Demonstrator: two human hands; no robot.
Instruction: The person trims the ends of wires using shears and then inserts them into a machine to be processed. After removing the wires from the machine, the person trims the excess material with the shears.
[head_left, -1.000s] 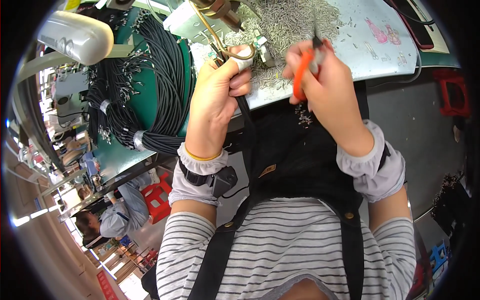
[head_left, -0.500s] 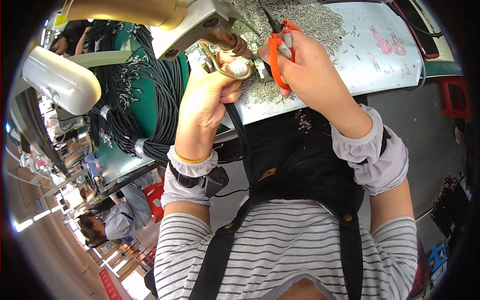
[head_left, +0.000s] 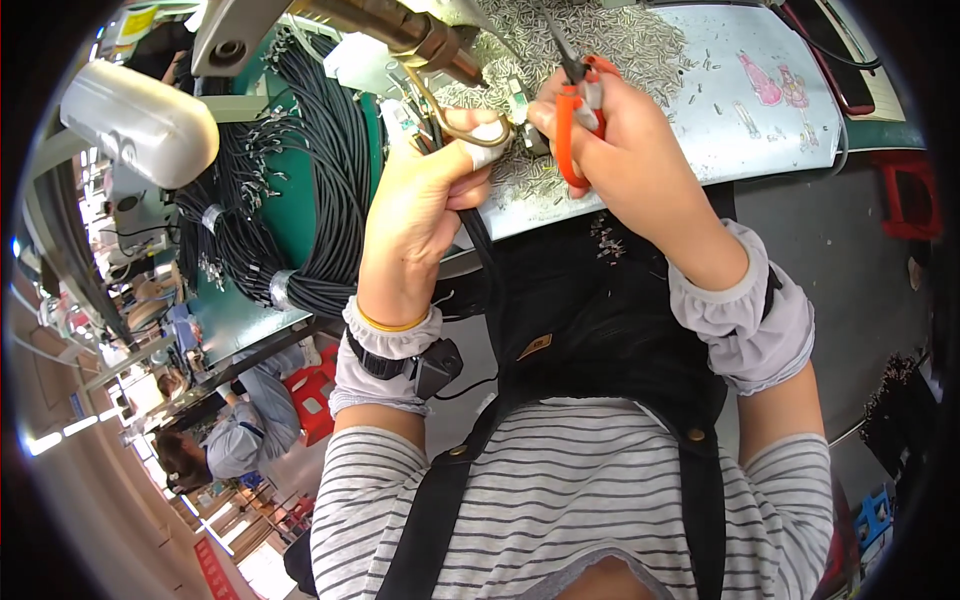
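Your left hand point(head_left: 415, 215) pinches a black cable point(head_left: 478, 240) end between taped thumb and fingers, just past the workbench's point(head_left: 760, 150) near edge. Your right hand point(head_left: 620, 150) has its fingers wrapped tightly around orange-handled pliers point(head_left: 572, 120), tips meeting the cable end above the heap of small metal terminals point(head_left: 620, 45).

Orange-handled pliers point(head_left: 572, 130), black cables point(head_left: 320, 170), striped shirt point(head_left: 590, 500)
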